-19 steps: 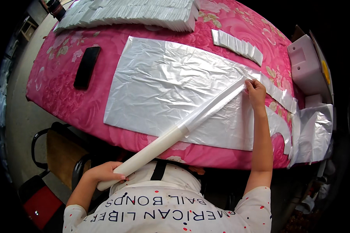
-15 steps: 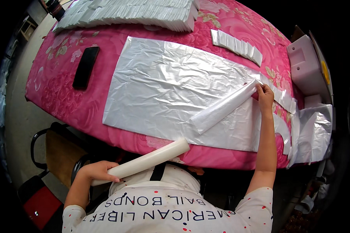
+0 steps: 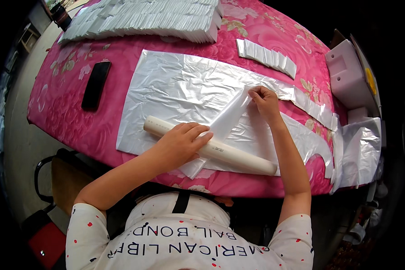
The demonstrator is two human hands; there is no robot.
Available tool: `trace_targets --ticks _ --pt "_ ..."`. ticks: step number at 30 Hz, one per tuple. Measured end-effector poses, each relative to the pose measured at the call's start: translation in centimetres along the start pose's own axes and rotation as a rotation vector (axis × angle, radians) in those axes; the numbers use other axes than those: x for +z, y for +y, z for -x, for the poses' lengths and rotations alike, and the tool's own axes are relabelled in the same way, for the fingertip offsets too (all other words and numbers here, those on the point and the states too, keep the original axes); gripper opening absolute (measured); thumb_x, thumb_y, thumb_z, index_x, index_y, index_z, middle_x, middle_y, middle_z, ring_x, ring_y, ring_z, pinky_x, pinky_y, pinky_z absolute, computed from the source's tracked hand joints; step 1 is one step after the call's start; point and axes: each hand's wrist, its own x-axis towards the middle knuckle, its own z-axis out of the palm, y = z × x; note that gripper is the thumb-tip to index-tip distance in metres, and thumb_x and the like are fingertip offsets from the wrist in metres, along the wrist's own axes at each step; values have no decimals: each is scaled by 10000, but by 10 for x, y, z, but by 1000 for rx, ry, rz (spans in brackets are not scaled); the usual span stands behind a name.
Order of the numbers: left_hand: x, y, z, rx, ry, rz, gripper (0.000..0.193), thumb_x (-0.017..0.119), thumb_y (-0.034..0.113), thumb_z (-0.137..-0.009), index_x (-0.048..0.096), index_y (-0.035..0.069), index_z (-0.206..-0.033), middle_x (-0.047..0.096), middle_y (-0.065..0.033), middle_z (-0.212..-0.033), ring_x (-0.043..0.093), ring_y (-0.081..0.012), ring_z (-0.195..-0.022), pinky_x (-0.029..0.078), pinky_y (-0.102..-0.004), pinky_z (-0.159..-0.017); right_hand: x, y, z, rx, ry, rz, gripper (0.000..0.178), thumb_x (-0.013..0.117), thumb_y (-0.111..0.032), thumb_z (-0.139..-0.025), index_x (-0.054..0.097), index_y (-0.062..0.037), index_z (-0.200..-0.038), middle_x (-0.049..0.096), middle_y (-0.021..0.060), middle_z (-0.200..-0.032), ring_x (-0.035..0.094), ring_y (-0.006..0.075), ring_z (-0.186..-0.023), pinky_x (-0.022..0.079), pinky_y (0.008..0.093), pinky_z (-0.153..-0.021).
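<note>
1. Risk: the plastic sheet (image 3: 166,85) could crease, should the right hand (image 3: 265,102) tug the lifted film (image 3: 231,112) askew; the white tube (image 3: 243,157) could roll, should the left hand (image 3: 177,143) lift.
2. Fingers: the right's pinch the film; the left's lie over the tube (atop the sheet); whether clenched, cannot tell.
3. Count: one pink-clothed table (image 3: 67,123); one sheet, layers uncountable; one tube; one dark phone (image 3: 96,86).

1. The head view looks down and forward from above the wearer's shirt (image 3: 184,254).
2. It is near: left hand (image 3: 181,143) and right hand (image 3: 266,102) sit mid-frame.
3. Fisheye breadth bends the tabletop (image 3: 60,117).
</note>
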Motion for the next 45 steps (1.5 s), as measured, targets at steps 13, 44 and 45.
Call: trace_targets --ticks 13,44,45 --pt "40 24 46 125 -323 23 824 430 592 -800 376 -77 -1278 321 -226 -1385 287 -336 -1304 164 -439 -1086 3 -16 -4 107 105 41 397 627 -201 -816 544 -28 -1164 585 74 -1003 560 120 -753 452 249 -622" --pt "75 66 69 138 -260 -192 483 419 218 -854 390 117 -1325 340 -135 -1405 323 -267 -1302 250 -439 -1051 23 -50 150 -515 -226 723 530 685 -75 -666 561 -146 -1176 560 48 -1099 519 244 -1017 334 465 -976" --pt "77 66 71 145 -256 -192 485 418 221 -859 383 123 -1332 337 -136 -1407 322 -267 -1302 249 -441 -1050 26 -50 142 -521 -227 721 526 683 -79 -672 559 -148 -1178 558 46 -1103 519 242 -1021 326 475 -985"
